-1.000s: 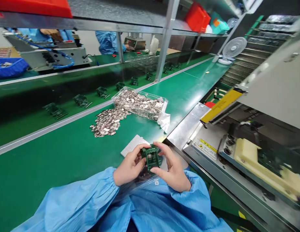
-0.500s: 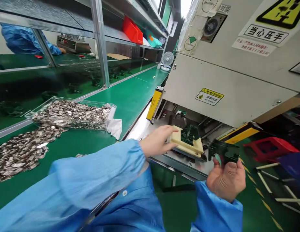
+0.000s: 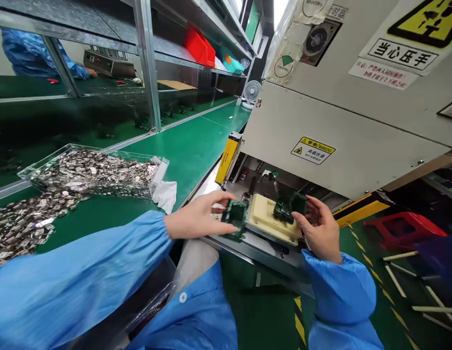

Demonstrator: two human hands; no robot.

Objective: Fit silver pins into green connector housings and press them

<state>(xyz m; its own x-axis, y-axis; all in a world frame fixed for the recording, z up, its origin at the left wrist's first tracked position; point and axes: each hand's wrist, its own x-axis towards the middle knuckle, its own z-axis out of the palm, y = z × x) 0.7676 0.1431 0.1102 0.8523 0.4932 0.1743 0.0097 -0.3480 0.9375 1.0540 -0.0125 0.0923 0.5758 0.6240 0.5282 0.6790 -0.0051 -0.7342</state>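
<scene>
My left hand grips a dark green plastic housing by its sides, left of the cream-coloured fixture block. With thumb and fingers, my right hand holds a second dark plastic part over the fixture's right half. Whether that part touches the fixture's recess cannot be made out. The fixture sits on the metal bed at the mouth of the press.
On the green bench stands a clear tray of small metal pieces, with more pieces heaped beside it. Yellow guard bars flank the press opening. A red stool is at the right; a co-worker's sleeve shows behind the shelf.
The dark part from the fixture is now in my left hand, lifted out leftward. My right hand has brought its part left and up over the fixture.
</scene>
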